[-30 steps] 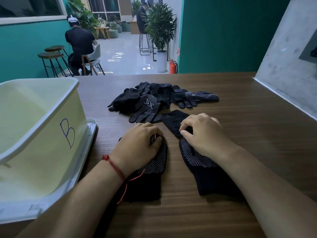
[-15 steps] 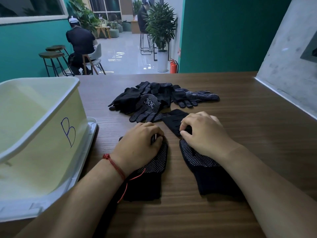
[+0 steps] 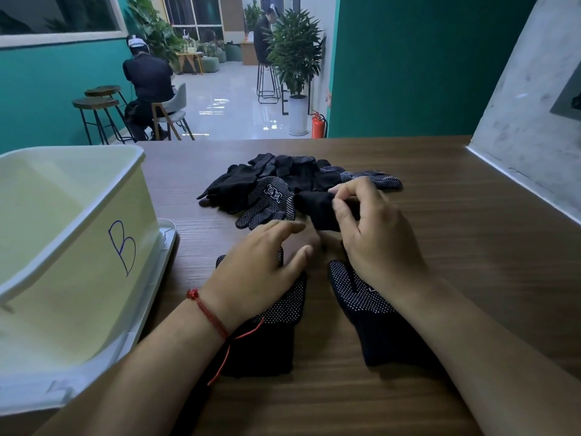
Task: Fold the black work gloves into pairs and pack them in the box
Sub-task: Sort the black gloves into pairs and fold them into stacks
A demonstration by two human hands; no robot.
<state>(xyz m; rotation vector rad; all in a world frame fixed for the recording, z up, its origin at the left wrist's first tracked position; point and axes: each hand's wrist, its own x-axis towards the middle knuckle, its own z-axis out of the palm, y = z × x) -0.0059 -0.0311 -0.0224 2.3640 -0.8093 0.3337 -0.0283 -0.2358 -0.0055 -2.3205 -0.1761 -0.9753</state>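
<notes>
The left hand (image 3: pixel 257 278) lies low in the middle of the frame with its fingers straightened and loose, grasping nothing, its palm resting on the left glove (image 3: pixel 283 313). The right hand (image 3: pixel 377 240), just to its right and higher, pinches a black flap (image 3: pixel 317 209) between thumb and fingertips. A moment ago both hands sat curled and flat on the two gloves. Now the left has relaxed and the right has risen off the table (image 3: pixel 456 247), lifting the flap with it.

At the far left stands the pale box (image 3: pixel 72 234), marked with a blue letter B, well apart from the gloves in hand. To its right, the left glove lies flat, dotted side up, cuff towards the bottom of the frame. Above it, in the upper middle, sits the pile of loose gloves (image 3: pixel 270 196), not yet paired. Right of centre, the right glove (image 3: pixel 367 313) lies beside its partner, apart from it and also dotted side up. The flap seems to be this glove's finger end, but the hand hides the join, so I cannot tell for sure.

I judge that the smoothing is done and the folding of this pair has begun. Packing it into the box is not yet near.
</notes>
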